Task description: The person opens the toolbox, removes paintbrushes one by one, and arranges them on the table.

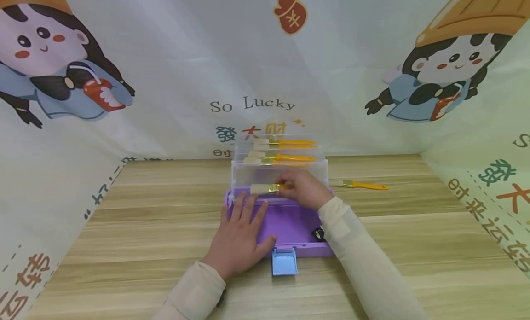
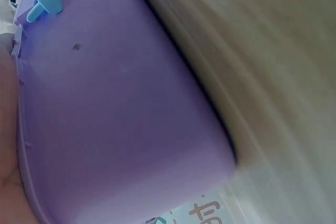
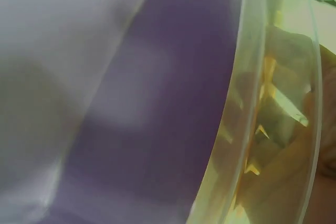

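Wood table point(image 1: 145, 218); from here I see right hand point(image 1: 304, 189) pinching a brush point(image 1: 262, 189); left hand point(image 1: 239, 239) splayed at the purple box point(image 1: 290, 223)

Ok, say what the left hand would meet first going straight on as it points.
Probably the held brush, at its bristles; the clear tray could come first, as depth is unclear.

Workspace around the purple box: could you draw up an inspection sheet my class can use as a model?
Surface: wood-grain table.
Job's things: purple box, open; clear trays raised, brushes in the upper ones; loose brush on the table, right of the box.
Clutter: small dark item by the left sleeve, unidentifiable.
Hands: left hand, fingers spread, rests on the box; right hand holds another brush by the trays.
Cables: nothing seen.
Surroundings: printed cloth walls.
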Motion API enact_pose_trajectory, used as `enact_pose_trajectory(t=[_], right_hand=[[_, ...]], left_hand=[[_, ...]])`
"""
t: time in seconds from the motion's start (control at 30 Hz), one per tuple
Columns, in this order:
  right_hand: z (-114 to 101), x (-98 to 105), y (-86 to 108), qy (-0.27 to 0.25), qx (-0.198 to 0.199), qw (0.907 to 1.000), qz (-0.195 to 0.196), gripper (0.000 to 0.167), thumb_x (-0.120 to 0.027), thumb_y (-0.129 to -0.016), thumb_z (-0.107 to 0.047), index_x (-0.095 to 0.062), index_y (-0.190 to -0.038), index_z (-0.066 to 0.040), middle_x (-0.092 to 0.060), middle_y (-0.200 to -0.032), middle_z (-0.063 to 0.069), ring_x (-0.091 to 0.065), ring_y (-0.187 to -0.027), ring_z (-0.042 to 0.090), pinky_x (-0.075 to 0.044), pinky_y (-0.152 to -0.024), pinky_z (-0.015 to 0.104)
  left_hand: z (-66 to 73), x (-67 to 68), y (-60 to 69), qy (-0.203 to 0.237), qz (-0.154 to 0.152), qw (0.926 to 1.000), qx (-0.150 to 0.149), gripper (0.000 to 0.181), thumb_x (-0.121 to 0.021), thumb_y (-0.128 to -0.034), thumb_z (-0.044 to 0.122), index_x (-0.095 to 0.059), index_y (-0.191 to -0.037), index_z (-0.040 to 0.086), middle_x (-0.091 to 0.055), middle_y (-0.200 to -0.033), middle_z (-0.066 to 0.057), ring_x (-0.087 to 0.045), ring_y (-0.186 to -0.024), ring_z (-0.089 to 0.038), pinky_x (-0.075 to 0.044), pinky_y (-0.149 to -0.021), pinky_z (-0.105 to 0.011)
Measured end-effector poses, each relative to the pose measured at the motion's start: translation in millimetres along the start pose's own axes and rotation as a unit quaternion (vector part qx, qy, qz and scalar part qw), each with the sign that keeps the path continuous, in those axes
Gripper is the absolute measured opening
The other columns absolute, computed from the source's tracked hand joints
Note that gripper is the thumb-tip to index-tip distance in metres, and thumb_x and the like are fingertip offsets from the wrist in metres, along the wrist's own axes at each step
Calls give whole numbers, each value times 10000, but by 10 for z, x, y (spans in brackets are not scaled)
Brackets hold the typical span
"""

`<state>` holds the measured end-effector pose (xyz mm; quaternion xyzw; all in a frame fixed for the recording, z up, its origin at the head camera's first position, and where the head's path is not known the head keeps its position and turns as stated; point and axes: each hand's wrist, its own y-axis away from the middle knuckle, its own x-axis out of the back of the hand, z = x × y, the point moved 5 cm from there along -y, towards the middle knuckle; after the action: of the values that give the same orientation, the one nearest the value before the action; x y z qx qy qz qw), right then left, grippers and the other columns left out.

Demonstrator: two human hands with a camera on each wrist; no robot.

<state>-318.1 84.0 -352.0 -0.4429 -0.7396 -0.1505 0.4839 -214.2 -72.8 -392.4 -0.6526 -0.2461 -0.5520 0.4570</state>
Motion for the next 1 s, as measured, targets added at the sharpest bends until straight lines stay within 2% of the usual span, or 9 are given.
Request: enact_pose_trajectory(t=[0.13,0.37,0.53,0.87,1.0], right_hand=[[-21,8,26,64,140,9995,262,211,-728,-904,-129,-731,-1107,-73,-712,-1079,48,-649,-1020,213,-508,-922,387],[-27,2,31,139,196,9992,316,213,-736,-906,-162,-734,-1107,-94,-698,-1030,16,-621,-915,156,-518,-847,345],[0,23,29,126,322,9981,511,209,-742,-902,-158,-743,-1101,-97,-680,-997,12,-599,-873,148,-516,-802,329],[-11,232,92,-588,287,9951,740,276,-750,-896,-159,-733,-1166,-107,-697,-1099,16,-630,-985,173,-526,-888,392],[-29,332,133,-552,397,9939,866,291,-754,-893,-162,-735,-1179,-117,-694,-1074,7,-626,-959,164,-529,-872,383]], left_hand=[[2,0,-3,-38,39,10000,-3,755,-423,-959,613,-429,-1510,96,-293,-1569,-204,-150,-1473,-408,-127,-1130,-663],[5,-4,5,-43,-9,10000,27,759,-410,-960,617,-418,-1516,100,-286,-1572,-198,-147,-1473,-408,-106,-1136,-658],[5,-8,4,-35,-127,9999,71,768,-396,-964,625,-395,-1529,104,-250,-1594,-189,-134,-1477,-405,-113,-1135,-658],[9,22,-9,40,-86,10000,20,761,-424,-959,615,-409,-1521,102,-283,-1574,-196,-163,-1467,-409,-121,-1131,-663],[13,22,-11,39,-96,9999,10,764,-422,-960,616,-404,-1523,100,-285,-1573,-198,-162,-1468,-410,-120,-1132,-663]])
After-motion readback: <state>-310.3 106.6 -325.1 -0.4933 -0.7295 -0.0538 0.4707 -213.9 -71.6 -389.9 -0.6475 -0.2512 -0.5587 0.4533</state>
